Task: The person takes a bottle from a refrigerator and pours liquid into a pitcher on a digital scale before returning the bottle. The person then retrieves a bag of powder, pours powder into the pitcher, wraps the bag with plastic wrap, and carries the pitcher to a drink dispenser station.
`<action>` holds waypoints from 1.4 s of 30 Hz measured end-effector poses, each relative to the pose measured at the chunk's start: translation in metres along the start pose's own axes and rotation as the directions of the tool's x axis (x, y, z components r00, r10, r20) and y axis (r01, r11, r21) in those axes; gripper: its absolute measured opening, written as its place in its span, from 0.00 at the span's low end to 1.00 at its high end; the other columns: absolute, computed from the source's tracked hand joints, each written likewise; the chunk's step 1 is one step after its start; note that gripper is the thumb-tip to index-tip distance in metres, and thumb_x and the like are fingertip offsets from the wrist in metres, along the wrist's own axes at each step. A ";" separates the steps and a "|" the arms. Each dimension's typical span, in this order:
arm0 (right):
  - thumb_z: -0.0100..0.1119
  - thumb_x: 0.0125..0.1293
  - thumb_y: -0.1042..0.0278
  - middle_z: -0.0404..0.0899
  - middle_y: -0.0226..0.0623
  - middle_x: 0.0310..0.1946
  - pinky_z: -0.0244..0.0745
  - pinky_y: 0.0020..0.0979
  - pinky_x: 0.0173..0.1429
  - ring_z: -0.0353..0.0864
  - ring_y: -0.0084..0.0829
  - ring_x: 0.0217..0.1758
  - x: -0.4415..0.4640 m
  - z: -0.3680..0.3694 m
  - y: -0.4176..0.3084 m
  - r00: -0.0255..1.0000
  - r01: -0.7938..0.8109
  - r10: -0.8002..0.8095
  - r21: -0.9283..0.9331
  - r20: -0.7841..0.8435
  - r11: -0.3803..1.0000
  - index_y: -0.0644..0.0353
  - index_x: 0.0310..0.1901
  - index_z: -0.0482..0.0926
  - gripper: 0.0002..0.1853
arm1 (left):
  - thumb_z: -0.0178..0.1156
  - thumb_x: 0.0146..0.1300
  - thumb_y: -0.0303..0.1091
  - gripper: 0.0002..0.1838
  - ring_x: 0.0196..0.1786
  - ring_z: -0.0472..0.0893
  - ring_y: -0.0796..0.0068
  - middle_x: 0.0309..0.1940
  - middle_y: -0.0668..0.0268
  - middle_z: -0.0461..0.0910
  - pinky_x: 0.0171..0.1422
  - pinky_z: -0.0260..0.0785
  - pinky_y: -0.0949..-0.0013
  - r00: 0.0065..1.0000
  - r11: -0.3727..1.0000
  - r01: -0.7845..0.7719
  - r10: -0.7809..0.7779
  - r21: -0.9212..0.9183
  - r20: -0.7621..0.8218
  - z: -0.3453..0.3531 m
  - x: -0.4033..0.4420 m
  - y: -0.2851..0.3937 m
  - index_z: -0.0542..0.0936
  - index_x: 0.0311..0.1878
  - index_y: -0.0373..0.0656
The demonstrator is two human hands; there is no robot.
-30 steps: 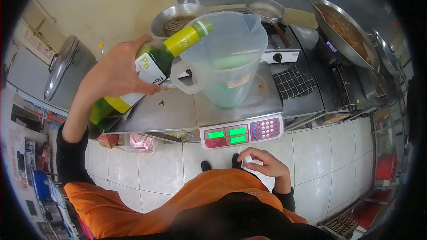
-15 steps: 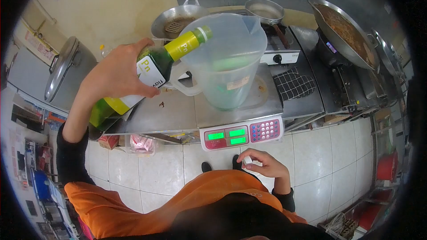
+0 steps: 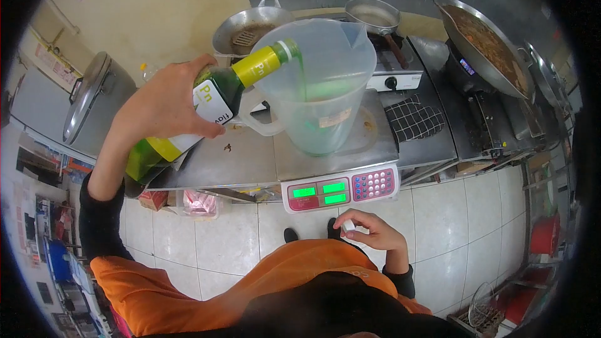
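Observation:
My left hand (image 3: 164, 101) is wrapped round a bottle of green syrup (image 3: 216, 94) with a yellow and white label. The bottle tilts to the right, its mouth over the rim of a large clear plastic jug (image 3: 325, 109). A thin green stream (image 3: 302, 75) runs from the mouth into the jug, where green liquid shows through the wall. Under the jug is a digital scale (image 3: 341, 189) with lit green displays, too small to read. Low in front of my body, my right hand (image 3: 374, 230) pinches a small white cap (image 3: 348, 226).
Behind the jug stand a wok (image 3: 244, 31) with a slotted utensil and a small pan (image 3: 374, 15) on a stove (image 3: 394, 81). A big wok of brown food (image 3: 482, 44) is at the right, near a checked cloth (image 3: 414, 117). A lidded pot (image 3: 97, 103) stands left.
Green syrup now streams from the bottle's mouth into the jug; half a second ago no stream showed. Both hands stay almost in place.

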State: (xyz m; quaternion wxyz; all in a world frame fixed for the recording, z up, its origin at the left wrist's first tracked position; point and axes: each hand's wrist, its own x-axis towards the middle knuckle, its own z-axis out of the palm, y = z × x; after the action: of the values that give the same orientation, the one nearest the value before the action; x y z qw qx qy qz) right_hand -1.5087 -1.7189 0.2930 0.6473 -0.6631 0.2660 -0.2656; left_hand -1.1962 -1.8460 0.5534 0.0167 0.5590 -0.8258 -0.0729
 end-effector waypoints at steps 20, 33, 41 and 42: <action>0.50 0.62 0.80 0.72 0.34 0.45 0.67 0.26 0.53 0.72 0.26 0.49 0.001 -0.002 0.002 0.999 -0.032 0.032 0.012 0.012 0.999 0.60 0.50 0.72 0.14 | 0.72 0.32 0.35 0.40 0.36 0.79 0.65 0.36 0.56 0.79 0.46 0.70 0.69 0.998 0.989 -0.027 0.019 -0.147 -0.056 0.001 0.004 -0.001 0.68 0.53 0.39; 0.51 0.63 0.79 0.72 0.33 0.45 0.67 0.26 0.54 0.72 0.25 0.49 0.002 -0.001 0.003 0.999 -0.038 0.038 0.011 0.004 0.999 0.61 0.50 0.72 0.14 | 0.72 0.33 0.38 0.39 0.37 0.80 0.63 0.36 0.55 0.79 0.46 0.71 0.68 0.993 0.990 -0.026 0.009 -0.139 -0.118 0.002 0.001 -0.003 0.69 0.53 0.39; 0.51 0.63 0.78 0.73 0.33 0.45 0.67 0.25 0.53 0.72 0.25 0.49 0.004 0.000 0.001 0.999 -0.046 0.045 0.010 0.021 0.999 0.61 0.50 0.72 0.13 | 0.72 0.35 0.39 0.38 0.34 0.81 0.63 0.34 0.55 0.80 0.42 0.72 0.67 0.958 0.967 -0.043 -0.031 -0.250 -0.284 0.007 -0.001 -0.002 0.69 0.53 0.39; 0.53 0.63 0.75 0.74 0.30 0.45 0.66 0.23 0.46 0.69 0.22 0.41 0.005 0.002 0.003 1.000 0.001 -0.001 -0.004 -0.001 1.000 0.59 0.49 0.73 0.12 | 0.72 0.35 0.40 0.39 0.34 0.81 0.63 0.34 0.55 0.80 0.42 0.72 0.68 0.942 0.965 -0.061 -0.029 -0.254 -0.334 0.010 -0.001 -0.005 0.69 0.54 0.39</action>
State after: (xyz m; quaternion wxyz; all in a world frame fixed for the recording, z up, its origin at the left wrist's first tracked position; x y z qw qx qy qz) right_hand -1.5042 -1.7213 0.2897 0.6458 -0.6643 0.2663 -0.2658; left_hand -1.1925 -1.8463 0.5425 0.2307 0.5494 -0.7986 -0.0847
